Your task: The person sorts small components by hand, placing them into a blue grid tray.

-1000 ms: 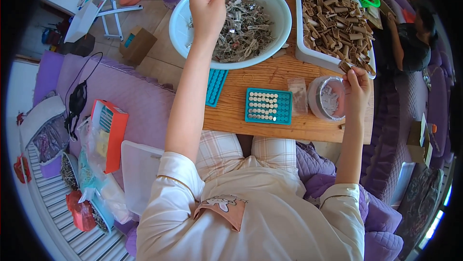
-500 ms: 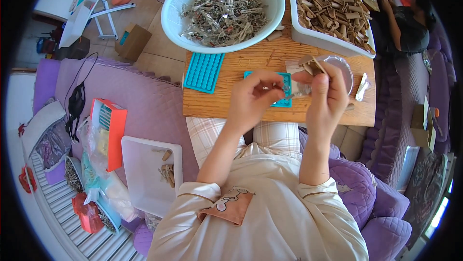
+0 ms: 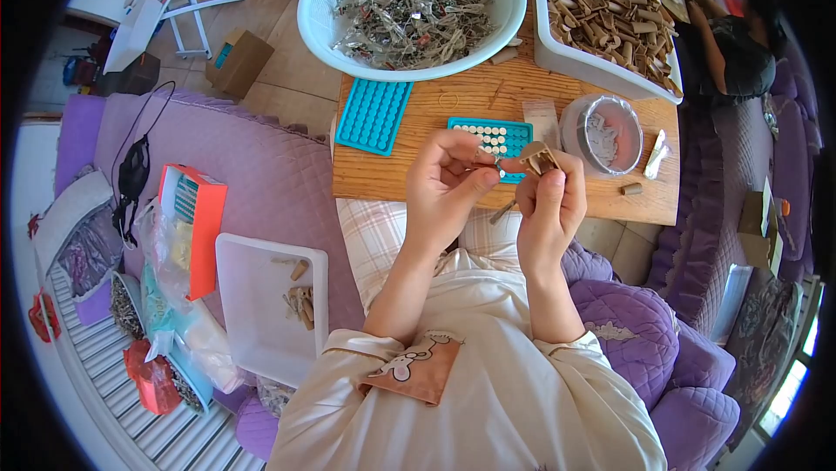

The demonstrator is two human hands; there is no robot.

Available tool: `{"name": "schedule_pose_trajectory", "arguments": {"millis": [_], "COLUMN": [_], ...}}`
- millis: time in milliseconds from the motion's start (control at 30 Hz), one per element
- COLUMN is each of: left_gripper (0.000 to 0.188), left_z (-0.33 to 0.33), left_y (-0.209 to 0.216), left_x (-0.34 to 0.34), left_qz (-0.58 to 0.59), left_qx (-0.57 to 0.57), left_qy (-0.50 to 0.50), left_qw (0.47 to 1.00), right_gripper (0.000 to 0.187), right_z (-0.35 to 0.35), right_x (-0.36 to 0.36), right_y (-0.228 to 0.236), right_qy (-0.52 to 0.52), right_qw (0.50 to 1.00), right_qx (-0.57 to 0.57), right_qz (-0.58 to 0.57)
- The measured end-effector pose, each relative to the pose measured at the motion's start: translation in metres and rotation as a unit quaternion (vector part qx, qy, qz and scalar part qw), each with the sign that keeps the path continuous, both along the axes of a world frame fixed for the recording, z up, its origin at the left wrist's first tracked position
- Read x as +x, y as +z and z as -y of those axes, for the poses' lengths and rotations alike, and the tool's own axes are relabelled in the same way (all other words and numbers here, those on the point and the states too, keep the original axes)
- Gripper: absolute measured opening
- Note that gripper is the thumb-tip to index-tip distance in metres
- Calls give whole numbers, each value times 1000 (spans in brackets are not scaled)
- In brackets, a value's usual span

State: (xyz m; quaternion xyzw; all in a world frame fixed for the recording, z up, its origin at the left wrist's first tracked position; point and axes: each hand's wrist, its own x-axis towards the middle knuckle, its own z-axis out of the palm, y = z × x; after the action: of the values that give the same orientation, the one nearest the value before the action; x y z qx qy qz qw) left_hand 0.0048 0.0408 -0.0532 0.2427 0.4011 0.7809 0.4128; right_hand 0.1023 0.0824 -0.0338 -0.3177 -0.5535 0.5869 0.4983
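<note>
Near the front edge of the wooden table (image 3: 610,192), my right hand (image 3: 554,210) grips a brown curved tube piece (image 3: 538,158), its hollow side showing. A thin greyish strip (image 3: 502,211) hangs beside those fingers. My left hand (image 3: 448,192) is closed just to the left, thumb and fingers pinching a small shiny thing too small to name. Beyond both hands lies a teal moulded tray (image 3: 518,131), with rows of small white round pieces in part of its cells. Right of it stands a round tub (image 3: 568,136) lined with clear plastic, white bits inside.
A pale blue basin (image 3: 313,31) of tangled silvery bundles and a white bin (image 3: 557,60) of brown tube pieces fill the table's far side. A second teal tray (image 3: 374,116) lies left. On the sofa are a white tray (image 3: 261,332) and a red box (image 3: 205,245). Another person (image 3: 740,53) sits far right.
Both hands have drawn closer to my body, the right one also leftward with the brown tube piece. The tray's white pieces and the tub now show more fully.
</note>
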Motion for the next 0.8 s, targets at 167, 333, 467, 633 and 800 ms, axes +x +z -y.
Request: {"name": "schedule_pose_trajectory", "arguments": {"millis": [167, 333, 467, 633, 800], "left_gripper": [27, 25, 22, 22, 30], "left_z": [-2, 0, 1, 1, 2], "left_y": [-5, -8, 0, 0, 10], "left_x": [2, 4, 5, 7, 5], "left_qz": [17, 29, -30, -99, -65], "left_qx": [11, 5, 6, -15, -23], "left_qy": [23, 7, 23, 50, 68], "left_qw": [1000, 1000, 999, 994, 995], "right_gripper": [20, 19, 18, 19, 25], "right_z": [1, -1, -5, 4, 13], "right_x": [2, 1, -1, -12, -17], "right_y": [-1, 0, -11, -10, -13], "right_qy": [49, 32, 1, 17, 23], "right_qw": [997, 991, 991, 989, 989], "right_qx": [-51, -119, -134, -125, -144], "right_qz": [-31, -50, 22, 74, 13]}}
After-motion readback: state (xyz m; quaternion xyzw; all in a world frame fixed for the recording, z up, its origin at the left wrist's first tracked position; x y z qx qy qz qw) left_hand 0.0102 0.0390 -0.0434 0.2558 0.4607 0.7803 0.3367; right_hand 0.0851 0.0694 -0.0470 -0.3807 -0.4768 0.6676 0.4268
